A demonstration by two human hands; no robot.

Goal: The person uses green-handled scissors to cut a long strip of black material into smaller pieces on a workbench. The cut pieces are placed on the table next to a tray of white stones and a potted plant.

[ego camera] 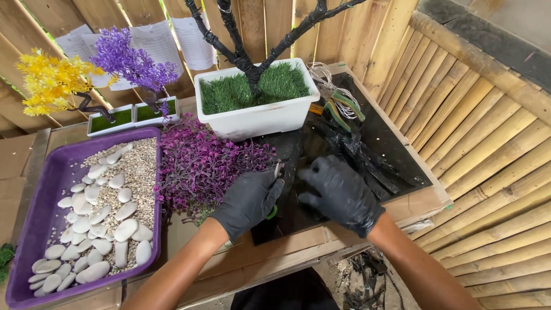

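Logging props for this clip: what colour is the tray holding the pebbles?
Purple; the tray shows clearly at left in the head view.

Glossy purple plastic tray (34, 189), rough bamboo wall (476, 132)

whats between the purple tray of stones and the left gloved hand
In the head view, a clump of purple artificial foliage lies between the purple tray and the left hand.

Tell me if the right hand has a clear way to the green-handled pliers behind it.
Probably yes. The right hand rests on the black sheet, and the green-handled pliers lie farther back on it beside the white planter, with only crumpled black plastic between.
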